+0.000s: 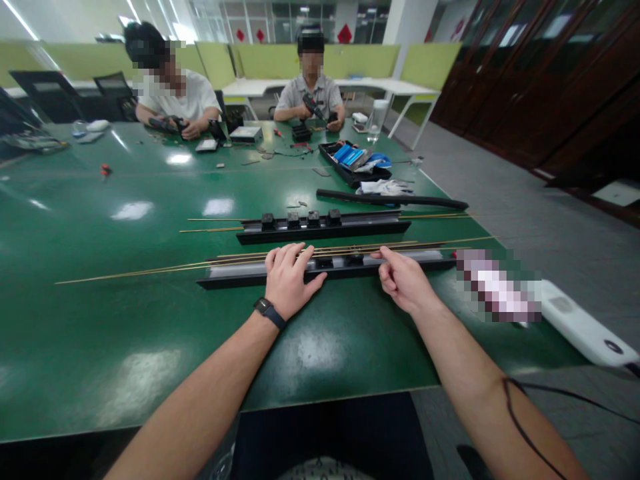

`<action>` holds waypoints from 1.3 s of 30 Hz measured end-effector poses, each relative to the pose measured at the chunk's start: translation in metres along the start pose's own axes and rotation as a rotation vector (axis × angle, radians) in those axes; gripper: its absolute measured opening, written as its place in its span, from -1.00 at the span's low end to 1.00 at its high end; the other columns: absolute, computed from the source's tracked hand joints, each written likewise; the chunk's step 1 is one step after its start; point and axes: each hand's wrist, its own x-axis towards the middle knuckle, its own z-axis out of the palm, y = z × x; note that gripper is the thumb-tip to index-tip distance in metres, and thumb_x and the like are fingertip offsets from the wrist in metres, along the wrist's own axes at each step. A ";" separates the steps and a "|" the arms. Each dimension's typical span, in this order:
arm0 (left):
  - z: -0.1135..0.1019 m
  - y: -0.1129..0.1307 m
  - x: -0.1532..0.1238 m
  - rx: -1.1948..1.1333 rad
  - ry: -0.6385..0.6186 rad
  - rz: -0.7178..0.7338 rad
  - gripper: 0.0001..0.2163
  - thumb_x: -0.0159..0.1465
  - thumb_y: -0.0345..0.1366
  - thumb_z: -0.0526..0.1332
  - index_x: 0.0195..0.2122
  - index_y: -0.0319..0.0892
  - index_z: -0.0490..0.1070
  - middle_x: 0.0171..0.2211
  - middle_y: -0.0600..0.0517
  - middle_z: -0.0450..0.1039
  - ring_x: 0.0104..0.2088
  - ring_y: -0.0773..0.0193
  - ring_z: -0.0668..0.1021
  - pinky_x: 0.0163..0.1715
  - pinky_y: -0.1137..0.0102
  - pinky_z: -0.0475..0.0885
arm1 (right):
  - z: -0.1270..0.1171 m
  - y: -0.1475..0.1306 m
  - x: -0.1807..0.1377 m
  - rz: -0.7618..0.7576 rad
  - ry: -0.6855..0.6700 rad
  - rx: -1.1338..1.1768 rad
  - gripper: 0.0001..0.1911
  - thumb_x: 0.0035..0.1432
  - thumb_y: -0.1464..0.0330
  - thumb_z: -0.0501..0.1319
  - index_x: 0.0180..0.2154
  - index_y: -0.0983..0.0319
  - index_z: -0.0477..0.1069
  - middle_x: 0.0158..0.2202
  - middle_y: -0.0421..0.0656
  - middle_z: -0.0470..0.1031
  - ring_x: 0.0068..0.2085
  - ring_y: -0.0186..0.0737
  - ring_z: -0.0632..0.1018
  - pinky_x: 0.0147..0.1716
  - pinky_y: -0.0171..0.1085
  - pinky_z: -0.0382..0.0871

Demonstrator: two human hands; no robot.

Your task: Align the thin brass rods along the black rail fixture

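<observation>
A green worktop (105, 333) spreads under and around both hands. Far beyond the left hand sit two other people, a person in white (187, 97) off to its left and a person in grey (310, 90) straight past it, each holding a dark tool. Directly beneath the hands is a long black trough (360, 272); just beyond them lies a second trough (325, 233). Past the right hand come a black strip (393, 199) and, farther off, a black tray (357, 180) of blue items; to its right rests a white device (583, 323). The left hand (287, 283) is unclenched, palm down, its fingers across the rods and thumb apart. The right hand (400, 277) has curled fingers with the index extended to the rods; whether it pinches one I cannot tell. A dark watch (270, 312) circles the wrist behind the left hand. Two small black blocks (356, 255) sit in the nearer trough between the hands. Thinnest are the brass rods (345, 252), lying lengthwise over that trough, under the left fingers and reaching out past both hands.
</observation>
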 end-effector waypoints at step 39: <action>0.000 0.001 0.000 0.001 -0.008 -0.007 -0.53 0.28 0.00 0.32 0.17 -0.06 0.43 0.17 -0.12 0.48 0.19 -0.04 0.46 0.25 0.02 0.16 | -0.003 0.001 0.003 -0.007 0.038 0.035 -0.68 0.14 0.15 0.40 -0.24 0.26 0.48 -0.70 -0.35 0.30 -0.77 -0.48 0.14 -0.82 -0.47 -0.08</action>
